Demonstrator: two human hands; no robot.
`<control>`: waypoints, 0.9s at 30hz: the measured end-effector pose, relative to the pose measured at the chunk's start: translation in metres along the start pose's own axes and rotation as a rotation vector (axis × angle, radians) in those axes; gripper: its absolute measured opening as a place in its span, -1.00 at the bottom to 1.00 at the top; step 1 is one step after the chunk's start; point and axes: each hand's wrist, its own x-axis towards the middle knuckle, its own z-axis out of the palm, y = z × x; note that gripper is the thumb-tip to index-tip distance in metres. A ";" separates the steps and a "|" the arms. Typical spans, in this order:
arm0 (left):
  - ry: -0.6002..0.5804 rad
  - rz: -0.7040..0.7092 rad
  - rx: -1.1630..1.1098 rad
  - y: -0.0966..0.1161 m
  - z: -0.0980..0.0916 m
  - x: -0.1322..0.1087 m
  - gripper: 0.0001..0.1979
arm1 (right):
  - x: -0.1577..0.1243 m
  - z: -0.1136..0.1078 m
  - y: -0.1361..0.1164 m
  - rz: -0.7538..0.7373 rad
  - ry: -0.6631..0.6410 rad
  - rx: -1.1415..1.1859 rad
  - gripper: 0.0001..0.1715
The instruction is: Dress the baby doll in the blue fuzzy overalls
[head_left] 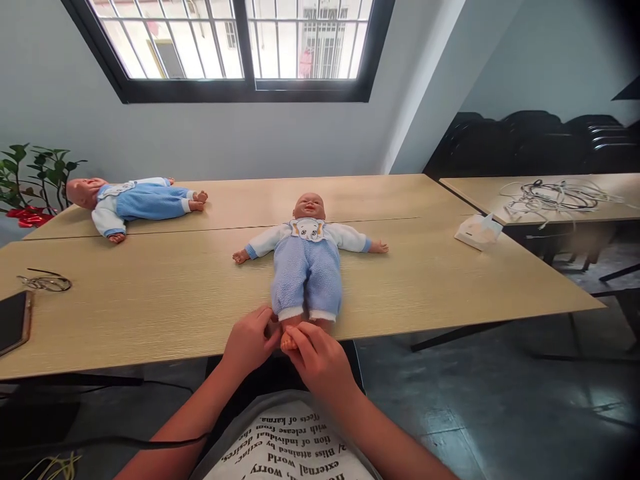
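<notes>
A baby doll [307, 267] lies on its back on the wooden table, arms spread wide, head toward the window. It wears fuzzy light-blue trousers with white cuffs and a white top with an animal face. My right hand [323, 360] is closed round the doll's foot [289, 341] at the table's front edge, toes showing between thumb and fingers. Beside it, my left hand [251, 341] is bent in at the ankle and cuff of the same leg, its fingertips partly hidden. The doll's other foot is mostly behind my right hand.
A second doll [150, 200] in blue lies at the back left, near a potted plant [37, 177]. A phone [15, 322] and a coiled cable [47, 281] lie left. A tissue box [479, 232] stands right; tangled cables [555, 197] cover part of another table [475, 190].
</notes>
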 end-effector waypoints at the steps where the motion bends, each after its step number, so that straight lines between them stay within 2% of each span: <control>1: 0.001 -0.015 0.006 0.002 0.002 0.002 -0.89 | 0.000 0.001 -0.002 0.008 0.002 -0.008 -0.68; 6: 0.034 -0.032 -0.092 0.007 0.004 0.004 -0.81 | 0.004 0.000 -0.008 0.037 0.019 -0.001 -0.73; 10: -0.015 0.030 -0.038 0.004 -0.003 -0.005 -0.79 | 0.004 0.005 -0.009 0.037 0.021 -0.004 -0.75; 14: -0.043 0.078 0.051 -0.006 -0.007 -0.014 -0.87 | 0.003 0.010 -0.012 0.040 -0.033 -0.076 -0.78; 16: 0.006 0.086 0.017 -0.009 -0.008 -0.019 -0.88 | 0.005 0.004 -0.010 0.014 -0.082 -0.052 -0.82; 18: 0.106 0.070 -0.041 -0.008 -0.009 -0.025 -0.87 | 0.006 -0.010 -0.001 -0.020 -0.111 0.046 -0.83; 21: 0.229 0.116 -0.081 0.006 -0.010 -0.029 -0.89 | 0.002 -0.032 0.026 0.039 -0.006 0.090 -0.86; 23: 0.215 0.231 -0.047 0.021 -0.009 -0.028 -0.85 | -0.004 -0.038 0.048 0.110 0.060 -0.020 -0.90; 27: 0.088 0.455 0.020 0.045 -0.002 -0.012 -0.69 | -0.016 -0.027 0.075 0.121 0.032 -0.181 -0.87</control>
